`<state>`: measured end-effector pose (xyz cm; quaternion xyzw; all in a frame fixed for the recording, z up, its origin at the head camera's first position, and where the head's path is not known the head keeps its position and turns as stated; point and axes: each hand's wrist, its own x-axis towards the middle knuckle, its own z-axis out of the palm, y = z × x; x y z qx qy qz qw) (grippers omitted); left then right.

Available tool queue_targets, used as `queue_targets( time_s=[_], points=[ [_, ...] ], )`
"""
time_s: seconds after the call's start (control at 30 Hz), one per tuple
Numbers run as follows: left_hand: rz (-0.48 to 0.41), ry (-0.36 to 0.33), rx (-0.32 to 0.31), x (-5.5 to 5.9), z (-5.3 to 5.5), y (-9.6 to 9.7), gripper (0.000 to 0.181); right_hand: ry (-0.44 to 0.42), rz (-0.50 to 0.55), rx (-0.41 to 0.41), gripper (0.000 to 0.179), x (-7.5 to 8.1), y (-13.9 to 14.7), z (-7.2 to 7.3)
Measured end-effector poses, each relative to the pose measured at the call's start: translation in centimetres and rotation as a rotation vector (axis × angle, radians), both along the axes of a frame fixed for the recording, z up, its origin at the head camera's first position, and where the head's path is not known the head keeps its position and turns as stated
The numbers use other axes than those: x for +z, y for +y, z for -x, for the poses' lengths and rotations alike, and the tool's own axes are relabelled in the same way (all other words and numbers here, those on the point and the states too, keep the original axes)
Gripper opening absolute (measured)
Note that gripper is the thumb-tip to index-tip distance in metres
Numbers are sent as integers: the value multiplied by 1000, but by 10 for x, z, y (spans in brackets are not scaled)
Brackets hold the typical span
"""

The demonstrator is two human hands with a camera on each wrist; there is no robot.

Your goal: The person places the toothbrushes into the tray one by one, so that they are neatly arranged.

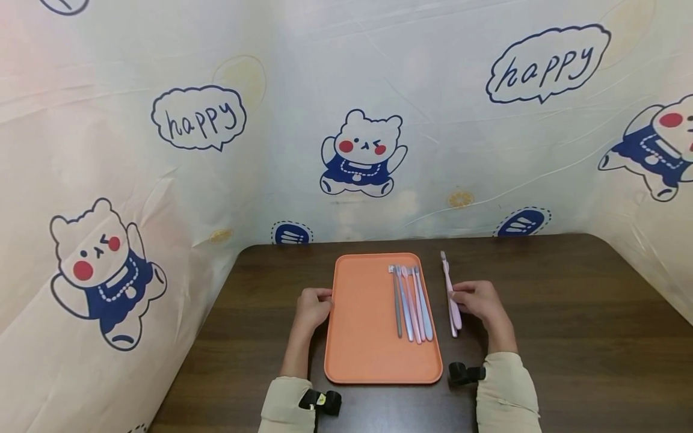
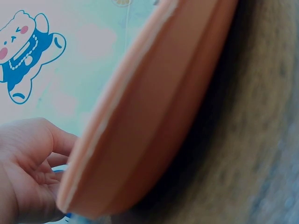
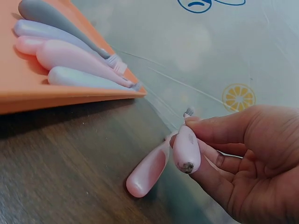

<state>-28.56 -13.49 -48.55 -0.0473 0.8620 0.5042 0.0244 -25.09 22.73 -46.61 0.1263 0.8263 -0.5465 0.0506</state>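
An orange tray [image 1: 357, 325] lies on the table, with several toothbrushes [image 1: 419, 307] side by side along its right part: grey, blue-lilac, pink and pale blue. At the tray's left edge, my left hand [image 1: 314, 310] grips the rim, thumb against it in the left wrist view. To the right of the tray, my right hand [image 1: 482, 299] pinches a light pink toothbrush [image 3: 187, 151] between thumb and fingers; its handle end has a dark spot. Another pink toothbrush [image 3: 145, 176] lies on the table just beside the held one, overlapping it in the head view.
The dark wooden table [image 1: 574, 313] extends on both sides of the tray. Behind it hangs a pale curtain [image 1: 433, 72] printed with bears and "happy" bubbles. A black wrist camera [image 1: 325, 402] sits on the left sleeve, another black camera [image 1: 465, 374] on the right.
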Motion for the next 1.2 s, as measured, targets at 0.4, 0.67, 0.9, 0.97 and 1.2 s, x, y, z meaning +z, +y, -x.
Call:
queue_targets(
  time_s=[0.4, 0.67, 0.9, 0.97, 1.2],
  points=[
    [1, 18, 2, 0, -1, 1, 30, -4, -4, 7, 34, 5, -7, -2],
    [1, 21, -3, 1, -1, 0, 30, 13, 11, 16, 36, 9, -12, -1],
    [-19, 19, -18, 1, -1, 0, 31, 26, 22, 21, 37, 8, -13, -1],
    [-20, 22, -19, 0, -1, 0, 31, 26, 26, 22, 37, 8, -14, -1],
    [-19, 14, -17, 0, -2, 0, 31, 24, 13, 21, 36, 10, -19, -1]
  ],
)
